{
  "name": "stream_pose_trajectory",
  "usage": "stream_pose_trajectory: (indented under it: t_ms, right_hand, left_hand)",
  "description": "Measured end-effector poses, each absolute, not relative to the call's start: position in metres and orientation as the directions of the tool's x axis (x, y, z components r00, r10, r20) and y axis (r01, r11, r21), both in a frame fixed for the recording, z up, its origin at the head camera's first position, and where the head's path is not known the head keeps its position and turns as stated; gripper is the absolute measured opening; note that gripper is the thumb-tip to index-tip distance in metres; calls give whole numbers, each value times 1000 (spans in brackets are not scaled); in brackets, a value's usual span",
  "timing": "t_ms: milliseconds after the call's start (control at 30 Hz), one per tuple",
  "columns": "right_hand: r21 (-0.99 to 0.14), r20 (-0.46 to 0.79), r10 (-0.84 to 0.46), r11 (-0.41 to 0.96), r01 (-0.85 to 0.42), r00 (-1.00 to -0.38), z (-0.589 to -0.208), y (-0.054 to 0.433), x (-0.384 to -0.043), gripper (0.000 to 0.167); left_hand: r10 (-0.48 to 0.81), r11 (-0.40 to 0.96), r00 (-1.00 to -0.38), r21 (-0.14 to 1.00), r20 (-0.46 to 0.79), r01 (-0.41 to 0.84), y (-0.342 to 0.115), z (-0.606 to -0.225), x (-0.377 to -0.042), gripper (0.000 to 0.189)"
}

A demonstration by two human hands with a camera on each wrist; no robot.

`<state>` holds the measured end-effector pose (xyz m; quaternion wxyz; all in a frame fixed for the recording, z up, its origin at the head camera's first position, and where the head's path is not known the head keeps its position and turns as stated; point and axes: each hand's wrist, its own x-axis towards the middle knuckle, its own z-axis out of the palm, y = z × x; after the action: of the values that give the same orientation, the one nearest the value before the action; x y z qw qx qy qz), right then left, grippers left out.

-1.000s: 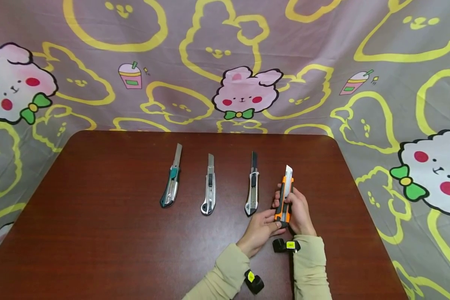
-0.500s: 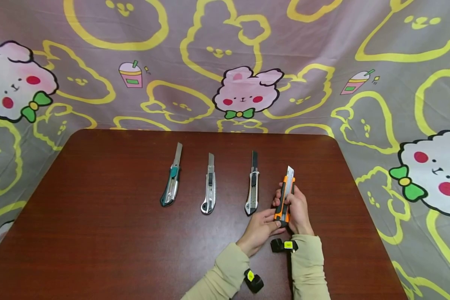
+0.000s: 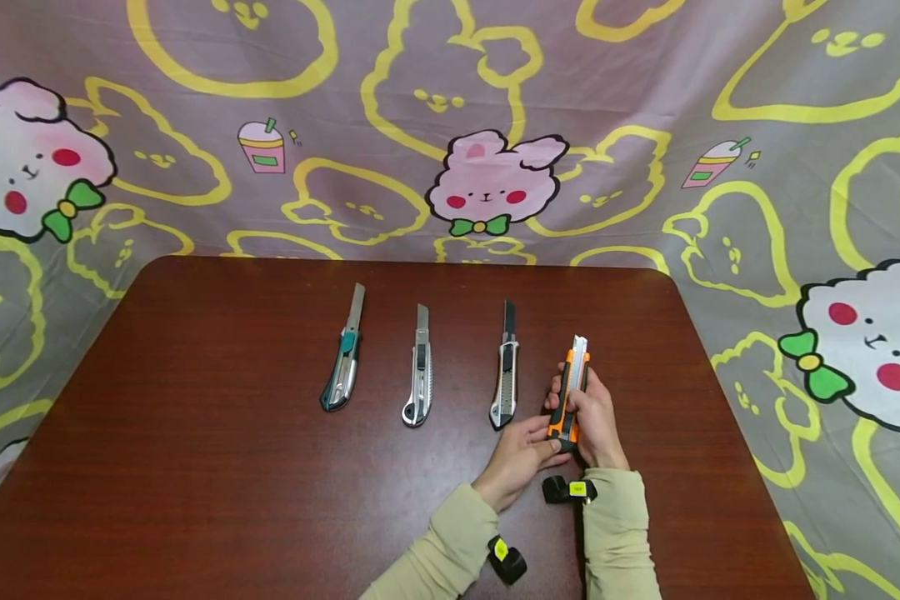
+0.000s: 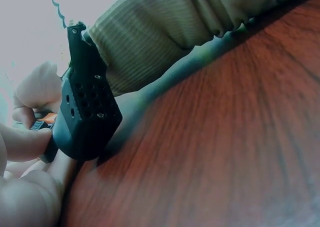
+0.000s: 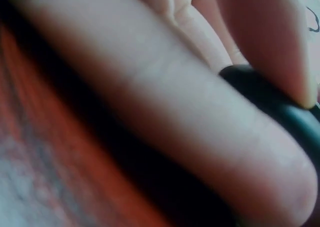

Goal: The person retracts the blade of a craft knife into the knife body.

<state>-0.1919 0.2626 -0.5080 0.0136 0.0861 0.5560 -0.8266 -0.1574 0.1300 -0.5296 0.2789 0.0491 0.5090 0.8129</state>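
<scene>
An orange and black utility knife (image 3: 565, 423) is held by both hands at the right of the table, blade pointing away. My right hand (image 3: 600, 429) grips its body from the right, thumb on the slider area and fingertips showing on the far side. From the left, my left hand (image 3: 516, 463) pinches the butt end between thumb and fingers. A short silver blade shows at the top. In the left wrist view, part of the knife (image 4: 49, 150) shows between the fingers. Blurred fingers (image 5: 200, 127) fill most of the right wrist view and hide much of the knife.
Three more utility knives lie with blades out on the brown table (image 3: 195, 467): a teal and silver knife (image 3: 341, 372), a silver knife (image 3: 418, 379) and a silver and black knife (image 3: 505, 382), the last close beside the hands. A patterned cloth (image 3: 330, 125) hangs behind.
The orange knife's blade has drawn slightly back into its body, so less of it sticks out. Both hands keep nearly the same place and hold. The other knives lie as before.
</scene>
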Motion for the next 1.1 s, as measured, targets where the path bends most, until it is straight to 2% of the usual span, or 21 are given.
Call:
stream_pose_trajectory:
  t_ms: [267,700,900,1100]
  right_hand:
    - [-934,-144,-4,-330,137,-990,-507,266,-190,58]
    - [-948,-152,-164,-253,191,-975,-506,282,-182,80]
    - [-948,-153,-240,-239,211,-959,-506,284,-181,85]
    - [-952,-150,-261,-222,210,-954,-506,286,-180,86]
  left_hand:
    - [502,-339,-840,846,-206,-410,130,-532,-157,44]
    - [513,-343,-832,838,-211,-424,133,-533,-155,44]
    - [518,-345,-830,838,-204,-422,132,-533,-154,43]
    - [519,-347,-830,837,-205,-423,130,-532,-155,42]
